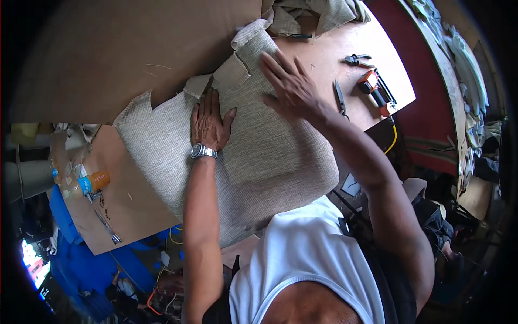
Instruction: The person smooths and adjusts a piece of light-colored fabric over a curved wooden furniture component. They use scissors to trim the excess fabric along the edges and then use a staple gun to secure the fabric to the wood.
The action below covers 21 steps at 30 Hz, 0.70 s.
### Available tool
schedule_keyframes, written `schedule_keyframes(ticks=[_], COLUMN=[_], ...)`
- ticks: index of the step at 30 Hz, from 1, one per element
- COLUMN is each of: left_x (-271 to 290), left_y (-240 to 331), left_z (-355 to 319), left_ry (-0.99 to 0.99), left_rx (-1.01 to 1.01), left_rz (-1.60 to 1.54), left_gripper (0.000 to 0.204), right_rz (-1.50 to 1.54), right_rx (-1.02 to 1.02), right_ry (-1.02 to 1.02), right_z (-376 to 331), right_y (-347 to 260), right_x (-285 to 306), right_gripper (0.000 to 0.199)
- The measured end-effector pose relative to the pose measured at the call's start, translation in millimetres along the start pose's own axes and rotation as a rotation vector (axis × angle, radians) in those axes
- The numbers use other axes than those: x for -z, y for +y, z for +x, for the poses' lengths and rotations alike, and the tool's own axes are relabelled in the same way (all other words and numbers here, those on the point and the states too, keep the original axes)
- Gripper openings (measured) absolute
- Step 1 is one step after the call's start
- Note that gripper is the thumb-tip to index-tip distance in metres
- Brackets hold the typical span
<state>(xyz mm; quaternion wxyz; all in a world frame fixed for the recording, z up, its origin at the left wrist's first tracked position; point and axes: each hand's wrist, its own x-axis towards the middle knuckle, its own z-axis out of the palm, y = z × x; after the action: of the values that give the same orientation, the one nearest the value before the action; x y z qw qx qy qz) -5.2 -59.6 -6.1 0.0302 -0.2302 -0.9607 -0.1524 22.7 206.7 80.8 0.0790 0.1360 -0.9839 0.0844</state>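
Uneven pressure could be the trouble here: the left hand (210, 125) is lying flat on the beige woven cover (270, 146), fingers close together, thumb angled out, gripping nothing. If that palm were pushing harder on one side, the weave could be creeping and wrinkling. The right hand (294, 89) is hovering over or resting on the cloth toward the upper middle of the frame, open with fingers spread and holding nothing; it is blurring, so I cannot tell whether it is touching. The metal wristwatch (204, 151) is sitting close to the fabric and could be snagging a thread if dragged. To the right, a slim bladed tool (340, 98) is lying near the right forearm, where a wide sweep could be catching it.

The cover is filling the centre of the frame, its lower right corner rounding over as if something padded is lying beneath. Its surface is showing a fine, flecked texture, while its upper edge is breaking into notches and loose flaps (232, 74), some folding back.
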Motion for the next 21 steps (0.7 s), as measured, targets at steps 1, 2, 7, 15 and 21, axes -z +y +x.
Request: schedule_keyframes(ticks=[1,2,7,15,21], left_x=[1,3,-12,-47,-14], left_y=[2,3,0,-11,0], left_z=[2,3,16,25,37], left_ry=[0.007,-0.014,-0.028,-0.008,-0.031], left_rx=[-0.005,0.015,0.186,0.259,0.211], left_rz=[0.007,-0.021,0.021,0.412,0.169], left_gripper=[0.079,0.079,0.081,0.079,0.078], right_rz=[-0.024,-0.046,-0.246,1.065,1.346], right_rx=[0.016,0.038,-0.003,0.145,-0.318], right_ry=[0.010,0.024,-0.098,0.405,-0.348], right_z=[22,38,79,5,-245], right_y=[2,0,-32,12,59], right_x=[-6,-13,-30,1,-40], right_gripper=[0.082,0.082,0.078,0.072,0.105])
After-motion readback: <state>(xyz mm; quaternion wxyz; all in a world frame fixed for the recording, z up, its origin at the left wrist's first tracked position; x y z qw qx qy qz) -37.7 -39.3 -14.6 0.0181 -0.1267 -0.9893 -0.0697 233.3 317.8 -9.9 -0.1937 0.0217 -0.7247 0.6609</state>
